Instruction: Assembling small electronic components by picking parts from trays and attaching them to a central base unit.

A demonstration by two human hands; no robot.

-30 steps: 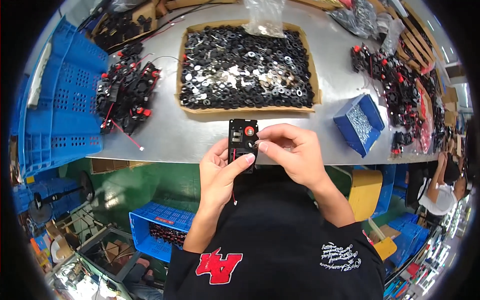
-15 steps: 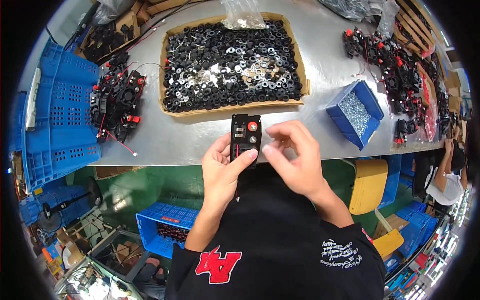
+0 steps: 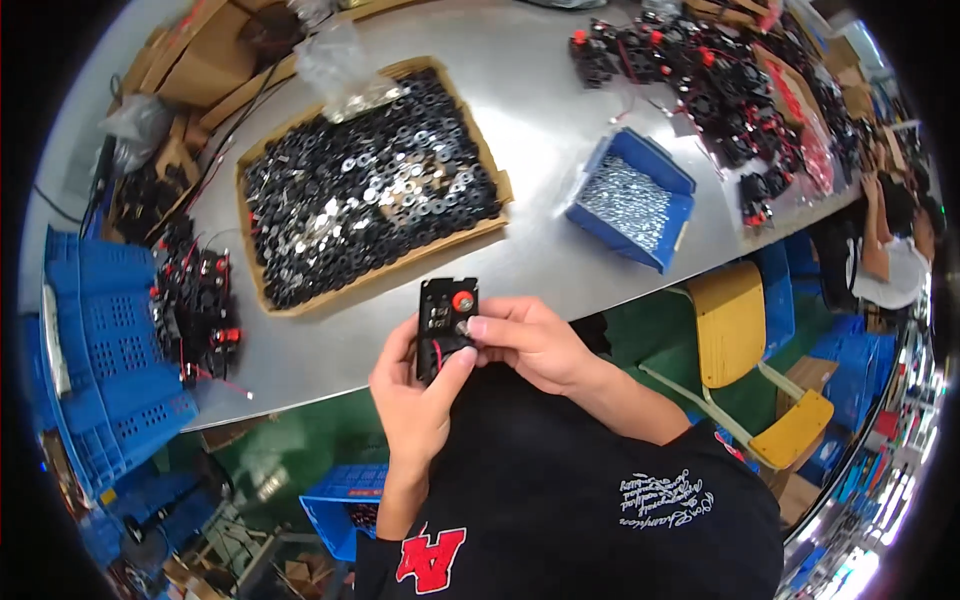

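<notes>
My left hand (image 3: pixel 418 402) grips a flat black electrical unit (image 3: pixel 434 338) from its left side and lower end, with the thumb across the front. The unit stands nearly upright over the table's near edge. Near its top right is a terminal with a red ring (image 3: pixel 462 301), and a thin red wire runs along the lower part. My right hand (image 3: pixel 545 348) comes from the right, its thumb and forefinger pinched at the metal post below the red ring. The fingertips cover that spot, so whatever small piece they may hold is hidden.
Beyond the unit lies a shallow cardboard tray (image 3: pixel 385 243) full of black rings and metal washers. A blue bin (image 3: pixel 660 250) of small silvery parts stands right. Wired black assemblies (image 3: pixel 740 125) are heaped far right; a blue crate (image 3: pixel 120 345) stands left. A yellow chair (image 3: pixel 725 320) is beside the table.
My right hand has moved from beside the unit onto its lower metal post, its fingers now pinched. The view has turned, so the tray and blue bin appear further left.
</notes>
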